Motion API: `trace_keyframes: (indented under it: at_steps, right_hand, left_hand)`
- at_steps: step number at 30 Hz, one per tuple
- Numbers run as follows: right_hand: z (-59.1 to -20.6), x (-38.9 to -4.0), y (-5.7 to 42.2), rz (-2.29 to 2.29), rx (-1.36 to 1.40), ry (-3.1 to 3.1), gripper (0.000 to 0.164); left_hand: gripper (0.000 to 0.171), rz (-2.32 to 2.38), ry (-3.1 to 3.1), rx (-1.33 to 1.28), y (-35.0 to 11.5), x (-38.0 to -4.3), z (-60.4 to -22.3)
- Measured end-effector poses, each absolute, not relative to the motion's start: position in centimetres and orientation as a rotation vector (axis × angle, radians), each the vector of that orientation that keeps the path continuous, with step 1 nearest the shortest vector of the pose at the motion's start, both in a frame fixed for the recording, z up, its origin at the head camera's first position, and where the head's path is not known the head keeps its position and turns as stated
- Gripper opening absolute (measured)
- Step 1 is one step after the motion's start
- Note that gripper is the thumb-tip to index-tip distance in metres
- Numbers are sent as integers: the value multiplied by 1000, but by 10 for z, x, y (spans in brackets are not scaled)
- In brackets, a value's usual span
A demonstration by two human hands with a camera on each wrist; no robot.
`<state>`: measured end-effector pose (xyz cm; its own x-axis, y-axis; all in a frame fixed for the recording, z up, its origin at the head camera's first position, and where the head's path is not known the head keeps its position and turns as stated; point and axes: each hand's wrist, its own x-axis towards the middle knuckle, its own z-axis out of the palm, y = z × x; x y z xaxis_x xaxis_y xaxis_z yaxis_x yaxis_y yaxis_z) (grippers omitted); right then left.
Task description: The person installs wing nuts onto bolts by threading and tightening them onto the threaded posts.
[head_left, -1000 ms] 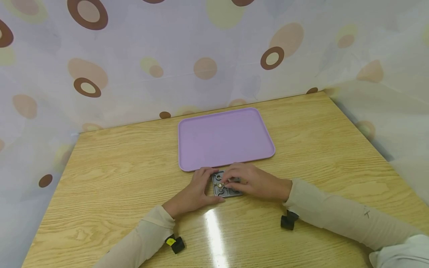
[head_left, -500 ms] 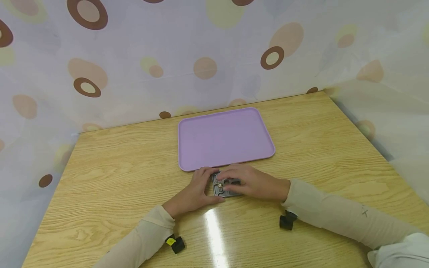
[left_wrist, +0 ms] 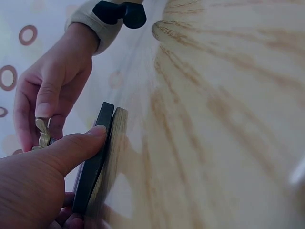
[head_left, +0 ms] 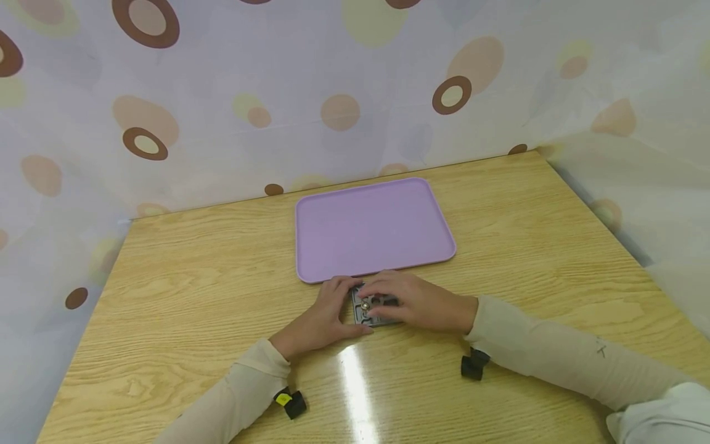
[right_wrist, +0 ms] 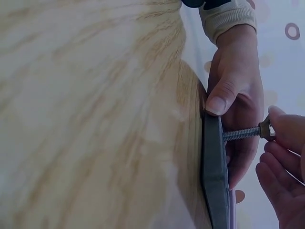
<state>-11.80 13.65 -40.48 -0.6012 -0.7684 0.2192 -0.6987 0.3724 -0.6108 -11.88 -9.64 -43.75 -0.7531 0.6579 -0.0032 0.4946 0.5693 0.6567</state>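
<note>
Wooden tabletop (head_left: 211, 265) before us: our left hand (head_left: 328, 317) grips the grey plate (right_wrist: 215, 162) from the left; our right hand (head_left: 417, 300), nearer the upright bolt (right_wrist: 240, 134), pinches its wing nut (right_wrist: 265, 129) from the right

Enclosed by Patterned Covering (head_left: 299, 80)

Has a wooden table (head_left: 532, 246) with yellowish grain, reaching far back to the covering. Carries on this covering brown rings (head_left: 437, 96) and peach ovals (head_left: 340, 112) over whitish ground, at left and right also. Reflects near the front one bright strip of light (head_left: 356, 394).
</note>
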Motion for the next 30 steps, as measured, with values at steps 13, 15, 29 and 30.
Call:
trace_keyframes:
  at_steps: [13, 15, 29, 30]
  right_hand:
    - [-400, -118, 139, -1073, -1289, 2537, 28]
    - [-402, -119, 139, -1089, -1298, 2535, 26]
    - [-403, -120, 142, -1092, -1327, 2575, 20]
    - [-404, -120, 142, -1091, -1330, 2577, 20]
  left_hand:
    - [84, 959, 2565, 949, -96, -119, -437]
    - [84, 962, 2565, 947, -96, -119, -437]
    - [85, 963, 2570, 944, -96, -119, -439]
    - [85, 962, 2569, 943, -96, -119, -439]
